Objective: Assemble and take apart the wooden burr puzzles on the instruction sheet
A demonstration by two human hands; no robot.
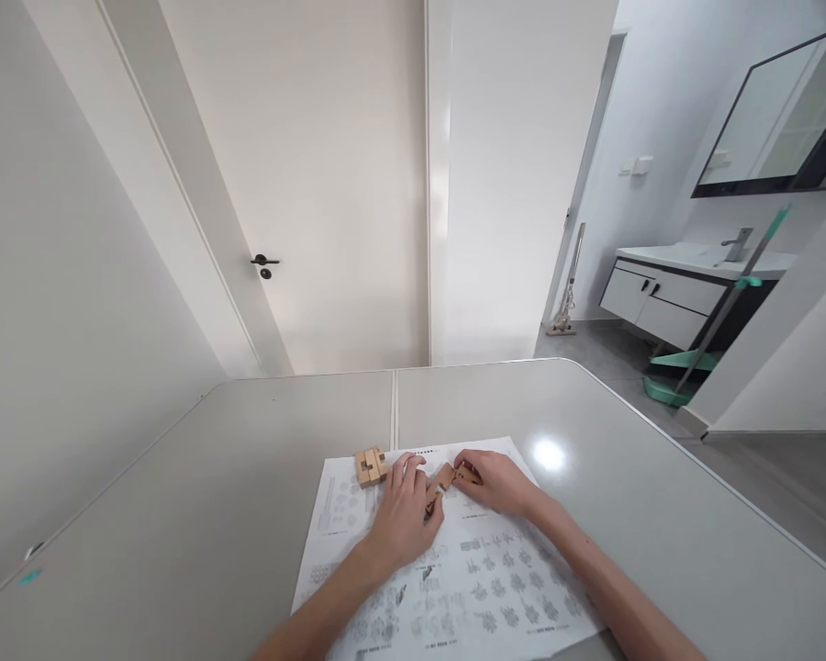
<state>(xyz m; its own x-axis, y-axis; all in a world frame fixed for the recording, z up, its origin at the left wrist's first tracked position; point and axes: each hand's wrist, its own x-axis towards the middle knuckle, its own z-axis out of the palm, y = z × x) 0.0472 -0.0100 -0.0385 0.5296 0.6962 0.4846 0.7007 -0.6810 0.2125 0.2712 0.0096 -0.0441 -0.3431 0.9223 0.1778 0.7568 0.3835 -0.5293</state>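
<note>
Both my hands rest on a printed instruction sheet (482,588) lying on a grey table (213,496). My left hand (405,514) and my right hand (499,482) are closed around small wooden puzzle pieces (446,479) held between them, the fingertips pinching the wood from either side. A separate partly assembled wooden block cluster (370,465) sits on the sheet's top left corner, just left of my left fingers and not touched.
The table has a centre seam (394,404) and rounded far corners. Behind it stands a white door with a dark handle (264,264). To the right, a bathroom vanity (667,294), a mirror, a mop and a green dustpan (667,386) on the floor.
</note>
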